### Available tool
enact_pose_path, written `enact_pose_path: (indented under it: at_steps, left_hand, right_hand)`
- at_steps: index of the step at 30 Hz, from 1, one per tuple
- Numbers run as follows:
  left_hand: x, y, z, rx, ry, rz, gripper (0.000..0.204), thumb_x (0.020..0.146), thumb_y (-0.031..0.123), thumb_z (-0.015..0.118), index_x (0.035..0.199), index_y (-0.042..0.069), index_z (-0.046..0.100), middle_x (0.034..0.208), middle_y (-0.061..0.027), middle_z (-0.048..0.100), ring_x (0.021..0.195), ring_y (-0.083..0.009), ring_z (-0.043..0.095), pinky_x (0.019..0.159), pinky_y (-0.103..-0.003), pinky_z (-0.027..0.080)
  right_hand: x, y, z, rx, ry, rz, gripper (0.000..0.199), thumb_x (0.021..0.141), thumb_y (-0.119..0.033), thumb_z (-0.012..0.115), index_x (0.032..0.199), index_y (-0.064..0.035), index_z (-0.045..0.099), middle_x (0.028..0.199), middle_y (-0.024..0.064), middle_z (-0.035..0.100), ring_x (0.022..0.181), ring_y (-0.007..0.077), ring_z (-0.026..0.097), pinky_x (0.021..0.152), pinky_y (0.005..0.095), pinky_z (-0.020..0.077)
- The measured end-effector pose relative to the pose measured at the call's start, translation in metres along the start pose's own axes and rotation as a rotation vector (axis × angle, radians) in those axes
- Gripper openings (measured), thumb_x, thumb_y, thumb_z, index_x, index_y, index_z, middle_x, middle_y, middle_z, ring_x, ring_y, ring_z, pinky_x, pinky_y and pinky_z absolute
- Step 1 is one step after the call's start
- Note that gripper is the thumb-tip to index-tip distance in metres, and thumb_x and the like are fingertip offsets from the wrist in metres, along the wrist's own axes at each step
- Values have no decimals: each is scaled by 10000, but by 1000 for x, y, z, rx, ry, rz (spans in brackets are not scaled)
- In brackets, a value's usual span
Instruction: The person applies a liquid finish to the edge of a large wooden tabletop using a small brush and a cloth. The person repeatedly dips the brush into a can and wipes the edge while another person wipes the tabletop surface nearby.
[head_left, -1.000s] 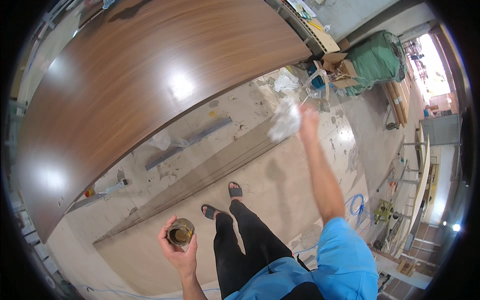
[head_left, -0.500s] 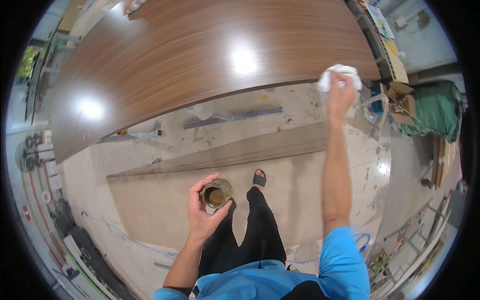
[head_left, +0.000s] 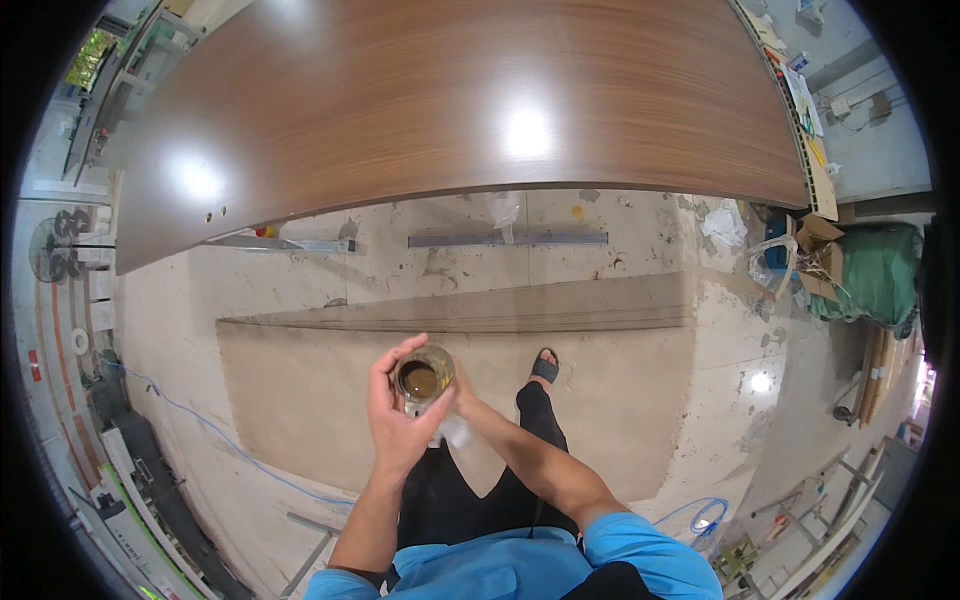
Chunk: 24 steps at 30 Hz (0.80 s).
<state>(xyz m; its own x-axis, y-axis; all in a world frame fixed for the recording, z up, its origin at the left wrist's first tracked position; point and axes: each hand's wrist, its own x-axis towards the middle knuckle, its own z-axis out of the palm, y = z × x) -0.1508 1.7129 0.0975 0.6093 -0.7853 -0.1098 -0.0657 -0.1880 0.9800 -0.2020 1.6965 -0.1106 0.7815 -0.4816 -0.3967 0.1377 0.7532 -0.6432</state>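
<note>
Close in front of me, my left hand (head_left: 396, 415) wraps round a small glass jar (head_left: 437, 362) with brown liquid in its bottom. The jar is tilted so that its mouth faces up toward me. My right hand (head_left: 466, 396) is drawn in behind the jar, its fingers mostly hidden by the jar and my left hand. A crumpled white cloth (head_left: 456, 432) shows just below the jar, at my right hand. Beyond both hands stretches a large glossy brown wood-grain panel (head_left: 420, 120), its surface reflecting bright lamps.
Beneath the panel's near edge, metal bars (head_left: 507, 239) lie on the stained floor. A brown sheet (head_left: 440, 400) is spread under my feet. At the right stand a cardboard box (head_left: 822, 255) and a green bag (head_left: 880, 270). Blue hose (head_left: 215, 425) runs along the left.
My right hand has left the panel's right end with the white cloth and come in behind the jar. My left hand still holds the jar. The view has shifted slightly.
</note>
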Motion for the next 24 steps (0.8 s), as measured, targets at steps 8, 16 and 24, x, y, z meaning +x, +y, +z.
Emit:
enact_pose_path:
  at_steps: [8,16,24]
  left_hand:
    - [55,-44,-109,4,-109,66,709,821,-47,824,1436,12,476,1490,-145,580,1318,-215,598,1119,-353,492]
    - [82,-60,-144,145,-238,215,676,790,-19,826,1407,31,555,1403,-121,656,1261,-220,656,1086,-345,511]
    - [75,-67,-129,177,-324,287,708,740,-34,807,1386,46,527,1407,-152,620,1315,-361,592,1098,-424,505]
  right_hand:
    - [-89,-100,10,-766,619,-192,150,951,-56,761,1075,23,787,1026,92,788,924,140,711,850,286,561]
    - [-72,-190,162,-1609,393,-640,146,852,27,746,982,-36,723,887,91,658,838,288,670,707,395,555]
    - [-45,-175,179,-1871,323,-476,149,834,-15,756,966,-29,690,934,87,596,913,296,635,721,436,537]
